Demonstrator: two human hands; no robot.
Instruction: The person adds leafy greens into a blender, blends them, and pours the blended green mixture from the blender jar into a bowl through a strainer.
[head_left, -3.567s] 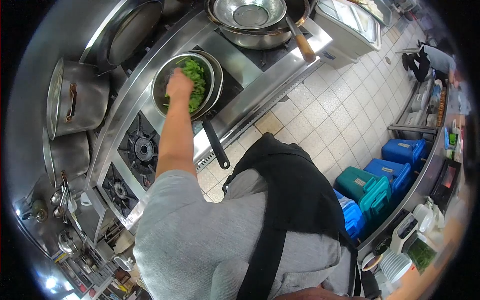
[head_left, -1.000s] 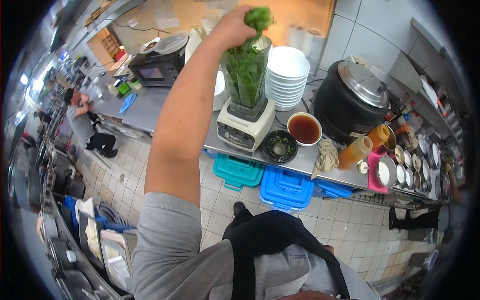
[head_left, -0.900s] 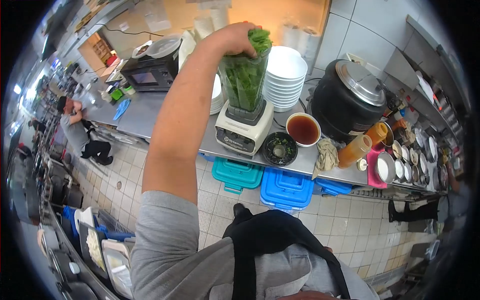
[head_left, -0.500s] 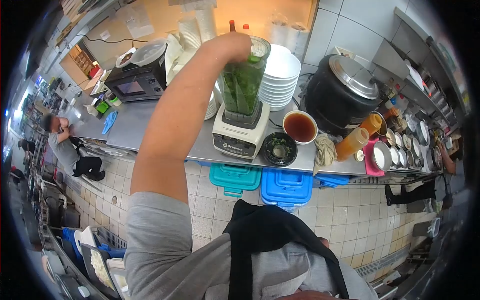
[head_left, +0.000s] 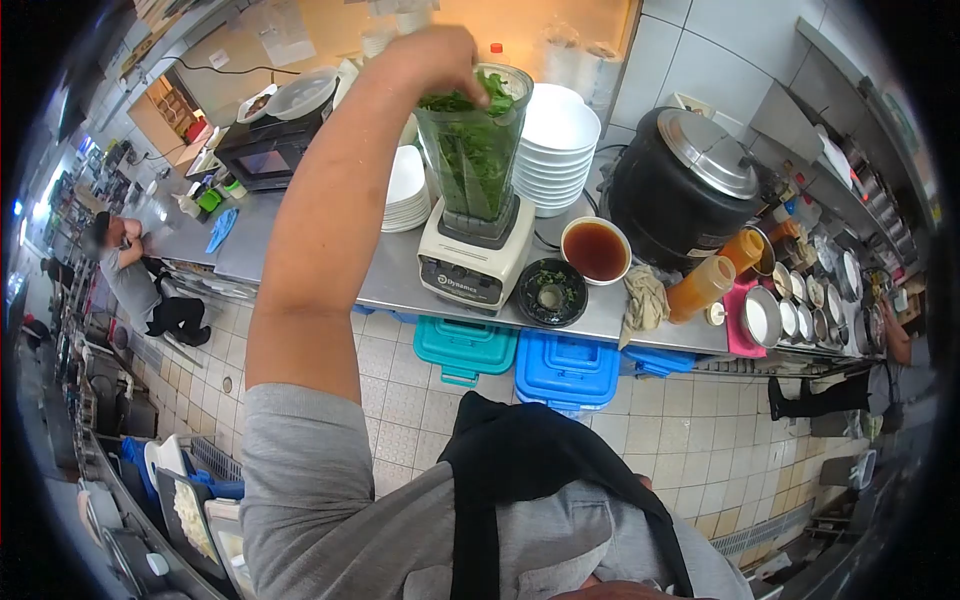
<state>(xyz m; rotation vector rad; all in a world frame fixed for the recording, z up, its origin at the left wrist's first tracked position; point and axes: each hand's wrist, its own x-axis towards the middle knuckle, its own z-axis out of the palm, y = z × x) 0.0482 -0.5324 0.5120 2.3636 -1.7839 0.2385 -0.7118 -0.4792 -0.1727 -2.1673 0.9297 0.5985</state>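
My left hand point(head_left: 440, 58) reaches over the mouth of a blender jar point(head_left: 478, 185), its fingers curled down at the rim. Leafy greens point(head_left: 468, 150) fill much of the jar and come up to the rim, where my fingers close on some of them; the far fingers are hidden behind the hand. The jar stands upright on a cream blender base point(head_left: 474, 262). Right of the base lies a black round lid point(head_left: 551, 292) with green bits on it. My right hand is not in view.
A bowl of reddish-brown liquid point(head_left: 597, 250), stacked white bowls point(head_left: 556, 150) and a black soup warmer point(head_left: 660, 190) stand to the right. Squeeze bottles point(head_left: 702, 290) and a cloth point(head_left: 646, 302) lie near the counter edge. Left are a microwave point(head_left: 262, 158) and a seated person point(head_left: 135, 270).
My left hand has lifted from inside the jar to its rim and shifted left. The greens now sit higher in the jar. The view has moved slightly.
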